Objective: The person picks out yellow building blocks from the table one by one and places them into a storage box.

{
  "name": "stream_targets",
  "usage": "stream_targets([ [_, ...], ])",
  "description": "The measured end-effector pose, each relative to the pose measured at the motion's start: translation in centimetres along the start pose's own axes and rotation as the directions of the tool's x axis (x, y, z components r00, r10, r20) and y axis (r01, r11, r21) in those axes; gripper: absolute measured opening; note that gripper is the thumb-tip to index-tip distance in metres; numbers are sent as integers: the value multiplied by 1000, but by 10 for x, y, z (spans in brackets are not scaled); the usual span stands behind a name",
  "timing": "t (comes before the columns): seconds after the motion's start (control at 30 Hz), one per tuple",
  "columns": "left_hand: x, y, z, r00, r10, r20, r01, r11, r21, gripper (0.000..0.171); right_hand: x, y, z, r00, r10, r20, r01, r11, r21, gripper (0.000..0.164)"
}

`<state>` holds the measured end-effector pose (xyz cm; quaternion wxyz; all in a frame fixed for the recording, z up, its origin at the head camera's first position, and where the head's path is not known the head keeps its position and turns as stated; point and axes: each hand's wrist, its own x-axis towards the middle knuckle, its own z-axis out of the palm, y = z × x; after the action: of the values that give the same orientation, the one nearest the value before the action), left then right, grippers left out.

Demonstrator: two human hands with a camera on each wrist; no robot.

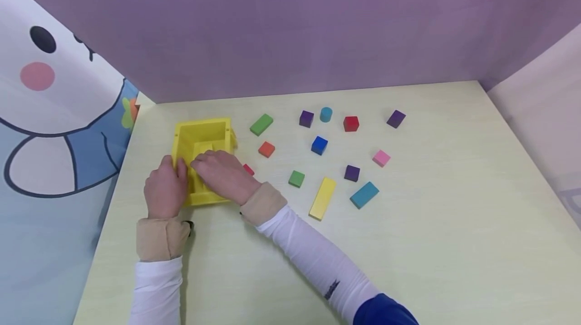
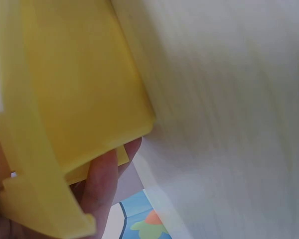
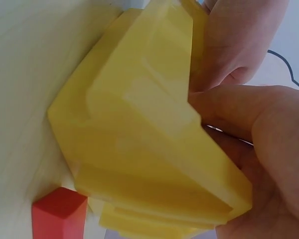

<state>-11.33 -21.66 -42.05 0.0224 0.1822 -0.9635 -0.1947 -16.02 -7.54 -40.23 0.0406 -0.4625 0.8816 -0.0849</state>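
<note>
A yellow plastic bin [image 1: 201, 124] stands at the left of the table. My left hand [image 1: 164, 191] grips its left wall, thumb on the inner side; in the left wrist view the fingers [image 2: 102, 179] show around the bin's wall. Over the bin's near right part, my right hand [image 1: 223, 173] reaches in with bent fingers. From the right wrist, the bin's outer wall [image 3: 134, 129] covers the fingertips, and I cannot tell whether they hold anything. Close beside the bin, partly behind the right hand, lies a small red block [image 1: 248, 169].
Several loose blocks lie to the right: a green bar [image 1: 261, 124], an orange block [image 1: 266, 149], a blue cube [image 1: 319, 145], a red cube [image 1: 351, 123], a yellow bar [image 1: 322, 199], a teal bar [image 1: 364, 195] and a pink block [image 1: 381, 158]. A purple panel [image 1: 290, 32] rises behind the table.
</note>
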Motion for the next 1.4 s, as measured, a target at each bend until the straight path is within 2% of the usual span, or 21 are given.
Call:
stream_targets([
  [0.27,1,-2,2,999,23,-24,-23,1000,-8,41,-10,6,-11,993,-44,-106,55,993,101,28],
  [0.43,1,-2,3,999,26,-30,-26,1000,-12,41,-20,12,-22,989,-65,-135,85,985,150,32],
  [0.63,1,0,1,1000,3,-2,-3,1000,2,43,-43,26,-37,984,-30,-176,64,979,193,30],
  [0.8,1,0,1,1000,14,-18,-14,1000,0,43,-59,38,-47,979,0,-205,38,983,182,30],
  [0.97,0,-1,0,1000,9,0,-9,1000,0,45,-75,45,-51,976,-7,-218,41,988,151,29],
  [1.4,-1,0,0,1000,13,-3,-13,1000,1,46,-118,64,-49,972,26,-234,-10,997,71,26],
])
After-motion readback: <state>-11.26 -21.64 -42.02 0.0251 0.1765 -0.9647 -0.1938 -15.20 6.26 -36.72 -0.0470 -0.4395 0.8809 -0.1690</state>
